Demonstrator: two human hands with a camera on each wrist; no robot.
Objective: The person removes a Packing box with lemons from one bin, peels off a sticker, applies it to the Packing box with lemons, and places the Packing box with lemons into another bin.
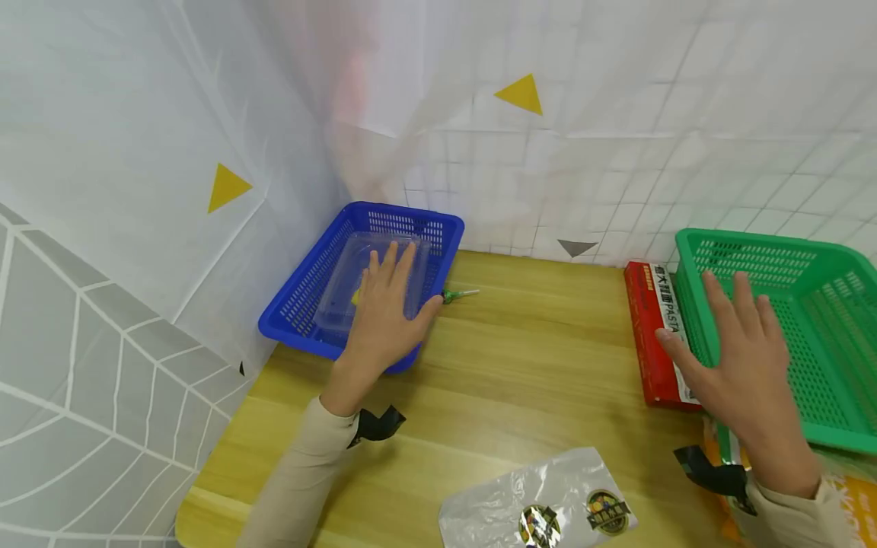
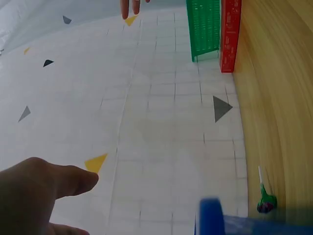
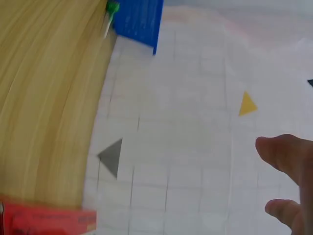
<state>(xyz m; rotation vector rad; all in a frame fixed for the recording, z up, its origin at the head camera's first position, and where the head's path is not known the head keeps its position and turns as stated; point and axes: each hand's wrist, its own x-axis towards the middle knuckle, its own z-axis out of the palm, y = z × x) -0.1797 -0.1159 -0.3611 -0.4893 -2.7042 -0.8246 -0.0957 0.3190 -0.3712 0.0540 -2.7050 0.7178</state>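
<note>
Now the left hand [image 1: 384,320] is laid flat, fingers released, on the clear plastic box [image 1: 363,285] in the blue basket [image 1: 448,228] at the desk's far left corner. Light, thin-walled and slippery it is judged, best pinched at the rim; the right hand [image 1: 743,365] is spread, fingers released, over the green basket [image 1: 808,251].

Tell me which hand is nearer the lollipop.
Left. The left hand hovers over the blue basket beside the lollipop; the right hand is far across, over the green basket.

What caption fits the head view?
Left hand flat on clear box in blue basket; right hand over green basket.
</note>
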